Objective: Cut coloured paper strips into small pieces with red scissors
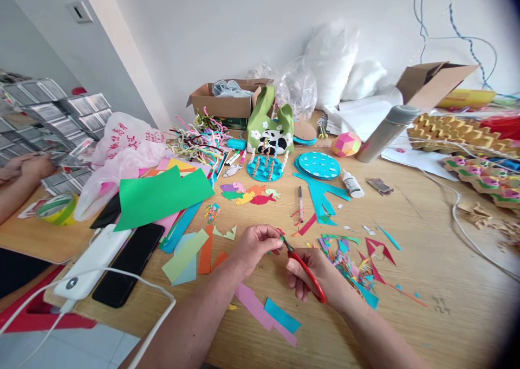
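My right hand (311,274) is closed round the red handles of a pair of scissors (306,274), whose blades point up and left. Close to the blade tips, my left hand (260,244) pinches a small red piece of paper (281,232), mostly hidden by the fingers. Several coloured paper fish (246,195) lie just beyond my hands. Right of them sits a heap of paper scraps (353,263). Purple paper (254,306) and a blue strip (282,315) lie below my hands. A pen (300,204) rests on the table farther back.
Coloured paper sheets (162,195), a black phone (129,266) and a white power bank (91,260) with its cable are at left. Blue discs (319,164), a glue bottle (352,183) and a grey flask (385,136) stand beyond. Another person's hands (28,171) show at far left.
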### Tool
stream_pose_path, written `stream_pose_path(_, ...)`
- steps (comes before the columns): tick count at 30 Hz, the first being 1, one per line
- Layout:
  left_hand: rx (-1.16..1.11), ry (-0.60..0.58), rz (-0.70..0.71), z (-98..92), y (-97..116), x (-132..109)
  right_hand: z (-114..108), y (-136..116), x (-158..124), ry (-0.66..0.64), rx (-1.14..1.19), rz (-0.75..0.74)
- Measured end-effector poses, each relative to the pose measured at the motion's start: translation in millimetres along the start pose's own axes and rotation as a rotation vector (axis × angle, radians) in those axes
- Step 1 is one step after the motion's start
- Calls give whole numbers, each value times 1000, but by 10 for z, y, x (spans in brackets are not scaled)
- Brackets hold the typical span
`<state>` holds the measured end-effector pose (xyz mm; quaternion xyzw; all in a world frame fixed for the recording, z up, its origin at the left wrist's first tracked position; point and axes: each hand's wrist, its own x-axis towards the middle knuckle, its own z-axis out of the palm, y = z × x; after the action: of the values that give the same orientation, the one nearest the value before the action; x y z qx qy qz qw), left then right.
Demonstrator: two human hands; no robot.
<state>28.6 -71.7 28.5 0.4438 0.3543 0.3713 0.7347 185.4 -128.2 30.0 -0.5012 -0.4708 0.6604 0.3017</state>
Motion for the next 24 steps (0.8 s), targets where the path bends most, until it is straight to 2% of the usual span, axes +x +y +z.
stream_pose_path(18, -139, -33, -10, 17, -4, -10, 14, 13, -15, -36, 14, -19)
stream_pose_path(24, -115, -47, -21, -2, -11, 0, 19, -25, -15, -38, -25, -24)
